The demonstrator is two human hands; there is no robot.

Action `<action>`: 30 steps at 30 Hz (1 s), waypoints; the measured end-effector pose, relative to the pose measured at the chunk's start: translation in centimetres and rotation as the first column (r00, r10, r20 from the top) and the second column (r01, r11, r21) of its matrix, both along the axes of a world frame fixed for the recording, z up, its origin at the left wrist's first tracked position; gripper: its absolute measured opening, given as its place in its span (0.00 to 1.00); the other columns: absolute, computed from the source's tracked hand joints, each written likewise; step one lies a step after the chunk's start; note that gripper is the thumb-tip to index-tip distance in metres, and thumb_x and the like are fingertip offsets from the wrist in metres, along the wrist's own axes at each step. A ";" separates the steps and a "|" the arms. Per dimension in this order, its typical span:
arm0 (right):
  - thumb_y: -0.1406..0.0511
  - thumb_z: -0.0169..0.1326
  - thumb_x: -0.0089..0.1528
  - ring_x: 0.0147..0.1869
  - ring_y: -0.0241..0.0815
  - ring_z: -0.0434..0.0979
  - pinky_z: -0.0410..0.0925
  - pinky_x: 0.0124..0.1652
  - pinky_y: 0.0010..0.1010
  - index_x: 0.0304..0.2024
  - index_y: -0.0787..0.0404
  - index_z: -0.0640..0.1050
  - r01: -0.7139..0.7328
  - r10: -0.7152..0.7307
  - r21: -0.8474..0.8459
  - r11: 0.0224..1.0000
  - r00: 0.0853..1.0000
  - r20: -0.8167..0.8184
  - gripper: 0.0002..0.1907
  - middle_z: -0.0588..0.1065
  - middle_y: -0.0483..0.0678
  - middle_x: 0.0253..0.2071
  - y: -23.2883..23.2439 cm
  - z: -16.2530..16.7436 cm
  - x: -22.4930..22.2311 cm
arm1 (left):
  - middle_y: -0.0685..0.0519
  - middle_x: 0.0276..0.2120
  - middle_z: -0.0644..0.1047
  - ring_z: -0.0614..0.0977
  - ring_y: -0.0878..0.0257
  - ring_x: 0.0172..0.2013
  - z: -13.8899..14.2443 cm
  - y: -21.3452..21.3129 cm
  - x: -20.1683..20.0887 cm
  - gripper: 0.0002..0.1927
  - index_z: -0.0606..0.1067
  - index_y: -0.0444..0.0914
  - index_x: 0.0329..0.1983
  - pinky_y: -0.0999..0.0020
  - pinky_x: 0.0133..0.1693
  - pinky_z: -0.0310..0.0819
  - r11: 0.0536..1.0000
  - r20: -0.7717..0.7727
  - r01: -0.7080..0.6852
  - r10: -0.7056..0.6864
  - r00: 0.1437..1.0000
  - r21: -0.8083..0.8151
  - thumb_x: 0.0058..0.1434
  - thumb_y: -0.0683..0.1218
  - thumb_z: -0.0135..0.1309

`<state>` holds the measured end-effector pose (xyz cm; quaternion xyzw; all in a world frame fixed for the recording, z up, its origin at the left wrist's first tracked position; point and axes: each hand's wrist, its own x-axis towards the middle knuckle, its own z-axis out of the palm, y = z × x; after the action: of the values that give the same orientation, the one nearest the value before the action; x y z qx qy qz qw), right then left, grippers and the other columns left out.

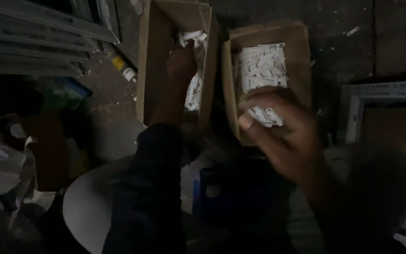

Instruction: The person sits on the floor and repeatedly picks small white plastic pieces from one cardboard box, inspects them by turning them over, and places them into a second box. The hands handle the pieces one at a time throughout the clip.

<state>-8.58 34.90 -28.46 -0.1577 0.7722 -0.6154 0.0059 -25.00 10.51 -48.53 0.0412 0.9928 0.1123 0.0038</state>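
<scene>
We see small white plastic strips (pixel 261 70) heaped in two open cardboard boxes, the left box (pixel 149 61) at eleven o'clock and the right box (pixel 299 51) at one o'clock. We judge the strips light, stiff and a bit slick, best pinched across their flat faces. Our left hand (pixel 182 63) reaches deep into the left box, arm stretched; we cannot tell its grip. Our right hand (pixel 278 134), blurred, hovers over the right box, fingers loosely curled, holding nothing we can make out.
</scene>
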 end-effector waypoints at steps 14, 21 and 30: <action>0.62 0.59 0.68 0.58 0.42 0.81 0.73 0.57 0.34 0.51 0.62 0.80 -0.060 0.057 0.058 0.996 0.997 0.046 0.12 0.80 0.50 0.51 -1.4 -2.6 -3.3 | 0.42 0.33 0.82 0.84 0.42 0.36 0.4 -3.6 -2.0 0.05 0.82 0.38 0.36 0.46 0.40 0.79 0.982 -0.286 0.135 -0.092 0.954 0.133 0.56 0.41 0.59; 0.60 0.59 0.72 0.57 0.42 0.82 0.74 0.55 0.36 0.51 0.59 0.80 0.037 -0.037 0.057 0.998 0.999 0.012 0.10 0.81 0.48 0.50 0.6 -4.0 -4.3 | 0.42 0.38 0.83 0.85 0.47 0.37 9.9 -4.5 -2.1 0.10 0.84 0.38 0.44 0.51 0.39 0.80 0.953 0.021 0.299 -0.299 0.954 -0.056 0.60 0.39 0.58; 0.62 0.64 0.68 0.59 0.46 0.81 0.77 0.51 0.37 0.62 0.66 0.76 0.055 0.005 0.161 0.985 0.937 -0.349 0.23 0.78 0.57 0.56 -0.1 -1.5 -0.6 | 0.49 0.35 0.84 0.84 0.63 0.34 24.3 -2.5 13.7 0.11 0.81 0.37 0.50 0.67 0.38 0.82 0.694 0.297 -0.060 -0.227 0.928 0.718 0.69 0.46 0.56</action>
<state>-9.23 34.77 -29.92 -0.2530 0.8122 -0.5106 -0.1254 -11.33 7.97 -24.22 0.0638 0.8489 0.4944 0.1757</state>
